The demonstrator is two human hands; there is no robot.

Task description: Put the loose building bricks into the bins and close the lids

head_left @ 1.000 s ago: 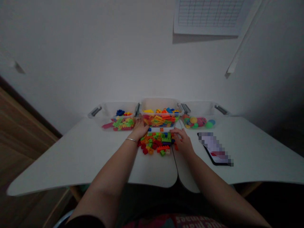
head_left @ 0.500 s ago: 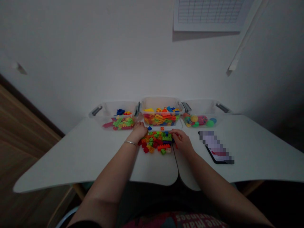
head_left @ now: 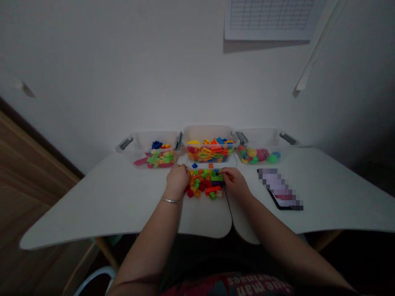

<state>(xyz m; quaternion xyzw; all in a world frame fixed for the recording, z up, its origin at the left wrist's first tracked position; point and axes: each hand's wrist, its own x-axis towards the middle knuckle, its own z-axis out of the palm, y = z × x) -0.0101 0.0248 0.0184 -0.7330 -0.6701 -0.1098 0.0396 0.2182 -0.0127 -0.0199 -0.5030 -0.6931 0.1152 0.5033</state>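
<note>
A pile of toy building blocks (head_left: 202, 184) in red, orange, green, yellow and blue lies on the white table between my hands. My left hand (head_left: 178, 181) rests against the pile's left side, its fingers curled inward and mostly hidden. On the opposite side, my right hand (head_left: 235, 181) has its fingers bent together at the blocks, near a green one (head_left: 217, 179). Whatever either hand grips is too small or covered to make out. Just beyond the pile sit a blue block (head_left: 194, 165) and an orange block (head_left: 211, 165), apart from it.
Behind the pile stands a clear bin (head_left: 210, 133) of blocks. A left bin (head_left: 140, 139) holds green, pink and blue pieces; a right bin (head_left: 262, 136) holds colourful balls. A phone (head_left: 279, 189) lies to the right. The wall rises directly behind the bins.
My left hand has drawn back toward me and turned, its fingers more curled against the pile's left side. The right hand has stayed almost in place.
</note>
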